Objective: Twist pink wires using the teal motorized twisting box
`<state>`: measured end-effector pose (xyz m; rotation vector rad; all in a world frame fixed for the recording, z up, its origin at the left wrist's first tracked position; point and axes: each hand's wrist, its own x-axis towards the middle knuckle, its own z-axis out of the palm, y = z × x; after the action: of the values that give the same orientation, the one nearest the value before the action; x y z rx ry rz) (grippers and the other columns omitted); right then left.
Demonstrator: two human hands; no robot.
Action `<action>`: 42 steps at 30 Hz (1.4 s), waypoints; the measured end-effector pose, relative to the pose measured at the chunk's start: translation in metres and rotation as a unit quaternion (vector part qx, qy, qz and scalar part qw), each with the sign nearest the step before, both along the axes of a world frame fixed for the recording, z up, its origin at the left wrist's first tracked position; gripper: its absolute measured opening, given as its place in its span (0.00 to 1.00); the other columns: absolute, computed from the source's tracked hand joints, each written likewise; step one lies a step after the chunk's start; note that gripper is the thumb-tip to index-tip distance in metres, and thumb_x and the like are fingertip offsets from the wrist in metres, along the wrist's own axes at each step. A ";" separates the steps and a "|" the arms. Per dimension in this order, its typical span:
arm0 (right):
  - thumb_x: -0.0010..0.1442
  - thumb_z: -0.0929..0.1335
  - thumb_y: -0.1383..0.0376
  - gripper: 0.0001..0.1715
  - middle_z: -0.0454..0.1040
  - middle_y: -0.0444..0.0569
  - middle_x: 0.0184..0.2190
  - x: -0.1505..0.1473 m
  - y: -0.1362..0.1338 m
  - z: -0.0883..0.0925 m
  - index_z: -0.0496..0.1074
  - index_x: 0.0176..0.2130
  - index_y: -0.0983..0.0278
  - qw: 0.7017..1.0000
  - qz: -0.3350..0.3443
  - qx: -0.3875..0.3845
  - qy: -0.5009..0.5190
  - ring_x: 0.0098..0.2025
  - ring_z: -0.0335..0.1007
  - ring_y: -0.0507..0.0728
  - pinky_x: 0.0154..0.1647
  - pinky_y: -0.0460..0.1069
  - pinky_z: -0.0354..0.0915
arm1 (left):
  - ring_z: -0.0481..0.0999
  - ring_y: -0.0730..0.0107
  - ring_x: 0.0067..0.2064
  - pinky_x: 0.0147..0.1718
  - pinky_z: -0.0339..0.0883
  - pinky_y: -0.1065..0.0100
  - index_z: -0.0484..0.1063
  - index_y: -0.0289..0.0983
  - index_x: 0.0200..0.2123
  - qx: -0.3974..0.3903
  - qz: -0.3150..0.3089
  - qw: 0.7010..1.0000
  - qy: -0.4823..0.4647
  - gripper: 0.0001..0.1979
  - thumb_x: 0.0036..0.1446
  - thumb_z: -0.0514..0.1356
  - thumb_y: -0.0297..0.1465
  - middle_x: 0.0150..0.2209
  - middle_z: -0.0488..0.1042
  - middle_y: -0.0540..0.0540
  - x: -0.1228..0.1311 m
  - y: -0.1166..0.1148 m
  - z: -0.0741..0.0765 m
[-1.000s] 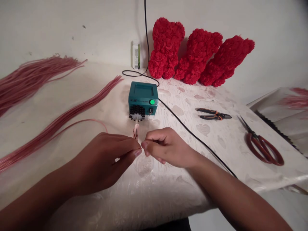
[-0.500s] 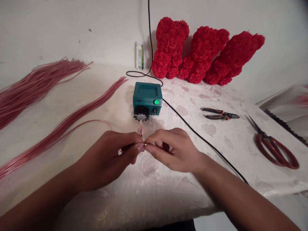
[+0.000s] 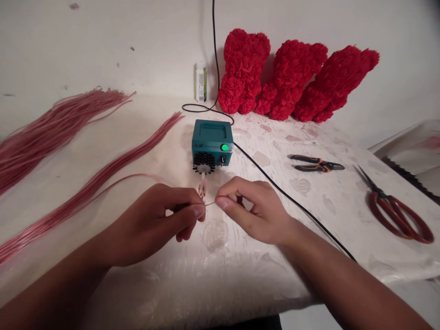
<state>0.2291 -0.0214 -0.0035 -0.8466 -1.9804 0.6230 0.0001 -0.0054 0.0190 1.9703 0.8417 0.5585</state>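
Observation:
A thin cord (image 3: 210,203) runs across the short gap between my two hands. My left hand (image 3: 156,224) pinches one end between thumb and forefinger, and the fingertips of my right hand (image 3: 256,208) are closed on the other. Just beyond them, a small teal motorised machine (image 3: 212,137) with a lit green button points its spindle clip (image 3: 202,184) toward me. The clip's tip sits close above my left fingertips; whether the cord touches it I cannot tell. One pink strand (image 3: 129,176) curves from the left toward my left hand, which hides its end.
A bundle of pink cords (image 3: 113,169) and a thicker bundle (image 3: 65,121) lie on the left. Three red rose-covered figures (image 3: 244,71) lean at the wall beside a white bottle (image 3: 200,82). Cutting pliers (image 3: 318,164), scissors (image 3: 395,208) and a black cable (image 3: 292,198) occupy the right side.
My fingertips were nearly touching and are now apart. My right hand has moved slightly right and up, exposing a short stretch of cord. The camera view has shifted a little.

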 end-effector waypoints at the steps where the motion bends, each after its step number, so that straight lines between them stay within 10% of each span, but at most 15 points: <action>1: 0.67 0.68 0.66 0.05 0.63 0.37 0.22 0.000 0.001 -0.001 0.74 0.39 0.66 1.000 -0.008 -0.003 0.004 0.22 0.58 0.44 0.25 0.40 0.59 | 0.68 0.80 0.22 0.22 0.60 0.78 0.68 0.38 0.22 0.004 0.002 1.000 -0.001 0.18 0.66 0.55 0.28 0.20 0.71 0.56 0.000 0.000 0.000; 13: 0.67 0.67 0.68 0.08 0.67 0.39 0.25 0.002 0.005 -0.002 0.72 0.34 0.65 0.998 0.030 -0.060 0.012 0.24 0.58 0.45 0.26 0.42 0.57 | 0.69 0.80 0.23 0.24 0.61 0.77 0.69 0.38 0.22 0.031 -0.004 0.999 0.007 0.19 0.67 0.56 0.32 0.20 0.71 0.56 0.002 0.002 -0.005; 29: 0.69 0.63 0.55 0.17 0.65 0.37 0.19 -0.007 0.037 -0.017 0.66 0.32 0.62 0.930 -0.014 -0.364 0.055 0.13 0.57 0.47 0.10 0.42 0.53 | 0.73 0.70 0.32 0.32 0.65 0.68 0.80 0.38 0.33 0.223 0.227 0.948 -0.026 0.10 0.63 0.60 0.34 0.33 0.76 0.48 0.005 0.017 -0.009; 42: 0.68 0.64 0.47 0.32 0.63 0.40 0.13 -0.015 0.061 -0.011 0.66 0.22 0.65 0.852 0.104 -0.513 -0.010 0.12 0.59 0.48 0.08 0.42 0.57 | 0.68 0.73 0.27 0.29 0.61 0.70 0.76 0.38 0.28 0.212 0.241 0.944 0.070 0.13 0.64 0.57 0.32 0.27 0.71 0.52 0.005 -0.035 -0.005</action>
<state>0.2138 0.0399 -0.0141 -1.2345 -1.6806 1.8933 0.0052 -0.0404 0.0141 2.2123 1.4056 0.9545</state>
